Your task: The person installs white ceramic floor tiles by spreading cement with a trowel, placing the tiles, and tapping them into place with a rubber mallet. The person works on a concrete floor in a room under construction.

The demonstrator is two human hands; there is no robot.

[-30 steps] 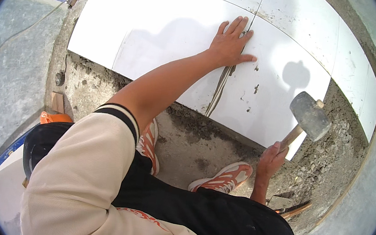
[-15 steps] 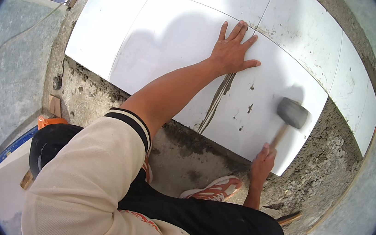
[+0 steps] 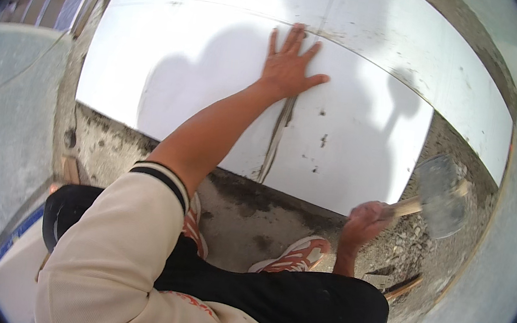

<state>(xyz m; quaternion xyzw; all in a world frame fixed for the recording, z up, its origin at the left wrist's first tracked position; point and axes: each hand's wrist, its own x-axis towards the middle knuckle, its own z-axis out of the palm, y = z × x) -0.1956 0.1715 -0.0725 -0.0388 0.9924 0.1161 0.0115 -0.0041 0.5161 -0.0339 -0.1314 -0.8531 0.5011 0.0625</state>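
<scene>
My left hand (image 3: 288,68) lies flat with fingers spread on the white floor tiles, over the joint between two of them. Below it, grey mortar smears (image 3: 279,135) run along that joint. My right hand (image 3: 366,223) is wrapped round the wooden handle of a rubber mallet (image 3: 442,196). The mallet's dark head is raised to the right of the near tile (image 3: 349,153) and smeared by motion. Its shadow falls on that tile, which carries a few dark specks.
Rough mortar and gravel (image 3: 412,243) border the tiles on the right, with a wood scrap (image 3: 405,287) there. Bare concrete lies around my shoes (image 3: 295,255). Grey walls (image 3: 12,108) rise at both sides. A wood block (image 3: 70,169) and a blue-edged object (image 3: 17,233) are at the left.
The mallet has swung up and right, off the tile surface. My left hand stays flat at the joint. The whole view has shifted slightly.
</scene>
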